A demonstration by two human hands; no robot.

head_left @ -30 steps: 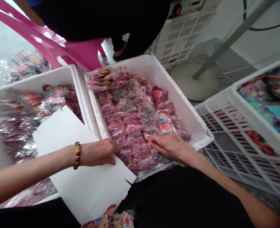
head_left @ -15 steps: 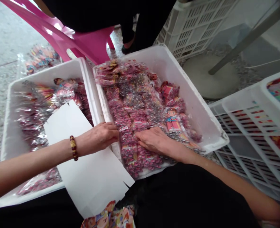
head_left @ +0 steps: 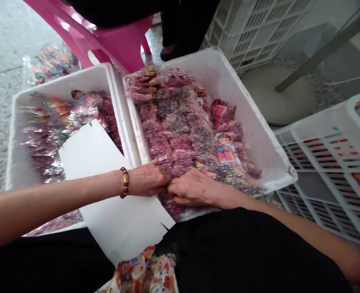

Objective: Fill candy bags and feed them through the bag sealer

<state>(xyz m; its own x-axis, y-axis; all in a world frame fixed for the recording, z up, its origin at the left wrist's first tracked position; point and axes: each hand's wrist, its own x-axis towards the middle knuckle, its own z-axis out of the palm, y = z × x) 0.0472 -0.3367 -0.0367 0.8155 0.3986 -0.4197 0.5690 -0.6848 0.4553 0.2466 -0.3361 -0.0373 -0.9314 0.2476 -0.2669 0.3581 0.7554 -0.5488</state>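
My left hand [head_left: 151, 179], with a beaded bracelet on its wrist, reaches over the edge of the right-hand white foam box. Its fingers are curled down among small pink plastic packets [head_left: 180, 156] lying in tight rows. Close against it, my right hand [head_left: 192, 187] is also closed, its fingertips bent into the same packets. What either hand pinches is hidden under the fingers. Beneath my left forearm a sheet of white card [head_left: 91, 150] slants across the left foam box [head_left: 13, 134]. A packet with a cartoon figure [head_left: 224, 148] lies to the right of my hands.
The right foam box's wall [head_left: 253, 118] stands beside a white slatted crate [head_left: 317, 158] with colourful packets. Behind are a pink plastic chair [head_left: 121, 40], a person's dark-clothed legs, stacked crates [head_left: 244, 32] and a pole on a round base [head_left: 284, 97]. Floral cloth [head_left: 146, 272] lies at my lap.
My left hand has moved right and slightly down, coming up against my right hand. My right hand has shifted slightly left. The view has tilted a little.
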